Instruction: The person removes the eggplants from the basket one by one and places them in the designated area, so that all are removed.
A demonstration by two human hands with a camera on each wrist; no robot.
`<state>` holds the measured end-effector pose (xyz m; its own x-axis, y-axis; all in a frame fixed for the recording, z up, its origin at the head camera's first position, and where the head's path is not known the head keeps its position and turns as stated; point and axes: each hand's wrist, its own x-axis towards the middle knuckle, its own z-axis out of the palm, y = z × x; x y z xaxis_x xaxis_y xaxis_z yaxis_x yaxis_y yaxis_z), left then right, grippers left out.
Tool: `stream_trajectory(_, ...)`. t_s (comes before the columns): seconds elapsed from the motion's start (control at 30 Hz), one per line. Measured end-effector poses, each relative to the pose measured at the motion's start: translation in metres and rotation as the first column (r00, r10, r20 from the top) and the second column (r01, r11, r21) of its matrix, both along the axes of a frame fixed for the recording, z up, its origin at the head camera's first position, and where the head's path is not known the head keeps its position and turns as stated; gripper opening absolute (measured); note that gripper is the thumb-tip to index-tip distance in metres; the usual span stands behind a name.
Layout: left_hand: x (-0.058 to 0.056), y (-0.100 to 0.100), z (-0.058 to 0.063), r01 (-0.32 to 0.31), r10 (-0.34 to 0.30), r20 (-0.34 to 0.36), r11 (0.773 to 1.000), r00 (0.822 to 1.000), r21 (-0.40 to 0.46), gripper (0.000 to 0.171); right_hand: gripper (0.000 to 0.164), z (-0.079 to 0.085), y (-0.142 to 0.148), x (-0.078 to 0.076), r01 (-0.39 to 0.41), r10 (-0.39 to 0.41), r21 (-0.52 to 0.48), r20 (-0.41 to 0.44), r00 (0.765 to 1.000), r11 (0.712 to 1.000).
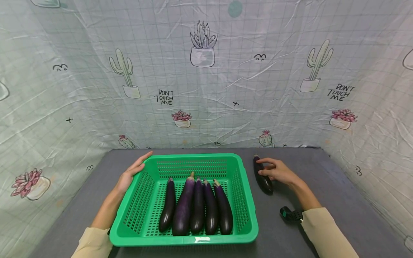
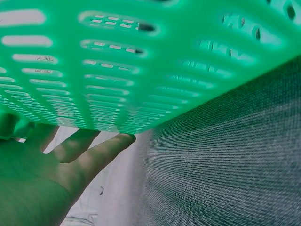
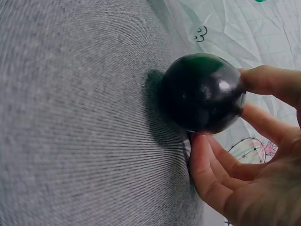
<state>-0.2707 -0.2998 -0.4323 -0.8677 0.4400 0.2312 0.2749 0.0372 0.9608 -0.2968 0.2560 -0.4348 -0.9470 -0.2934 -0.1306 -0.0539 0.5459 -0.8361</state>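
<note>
A green plastic basket (image 1: 184,240) with slotted walls stands on the grey surface, several dark purple eggplants side by side in it, among them one larger eggplant (image 1: 182,211). At the basket's left side, my left hand (image 1: 127,175) rests against the rim; its extended fingers (image 2: 101,153) lie along the outer slotted wall in the left wrist view. To the right of the basket, my right hand (image 1: 279,172) grips a separate eggplant (image 1: 264,181) by its sides. In the right wrist view that eggplant's round end (image 3: 202,94) faces the camera, between thumb and fingers.
Grey cloth (image 1: 322,190) covers the table. Behind it and at both sides hangs a pale curtain (image 1: 226,89) printed with cacti. A black strap-like device (image 1: 290,214) with a green face sits at my right wrist.
</note>
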Motion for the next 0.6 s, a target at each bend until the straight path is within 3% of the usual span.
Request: stream_trajectory(0.6,0.0009,-0.0002,-0.0008,0.002,-0.002,-0.002,1.000,1.000,0.006,0.055,0.057,0.0054,0.0029,0.0018,-0.013,0.013,0.015,0.047,0.999,1.000)
